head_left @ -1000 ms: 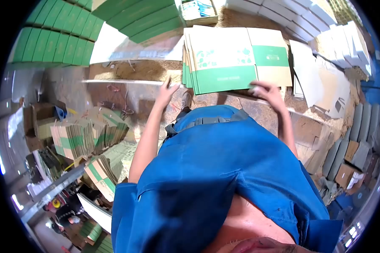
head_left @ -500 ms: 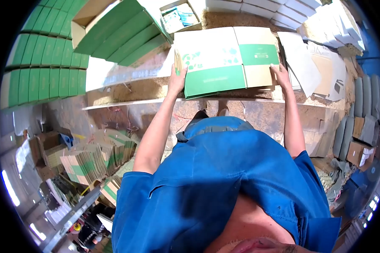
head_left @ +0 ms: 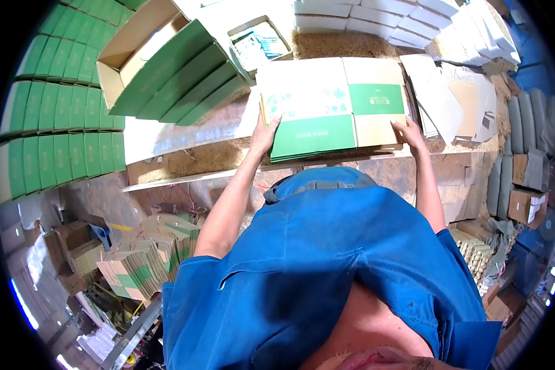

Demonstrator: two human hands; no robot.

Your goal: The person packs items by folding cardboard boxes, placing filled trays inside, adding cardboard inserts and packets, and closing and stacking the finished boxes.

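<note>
Blue short-sleeved shirt (head_left: 302,237) with an open neck and slanted chest seam (head_left: 248,272), greyish strap (head_left: 327,184) at the waist

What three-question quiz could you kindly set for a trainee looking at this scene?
1. Multiple choice: what are the left hand and right hand holding?
A) A grey sack
B) A stack of flat cartons
C) A roll of tape

2. True or false: white boxes are stacked beyond what the hands hold.

3. Fill in the blank: the rows of green boxes stand on the person's ____ side.

Key: 1. B; 2. True; 3. left.
</note>
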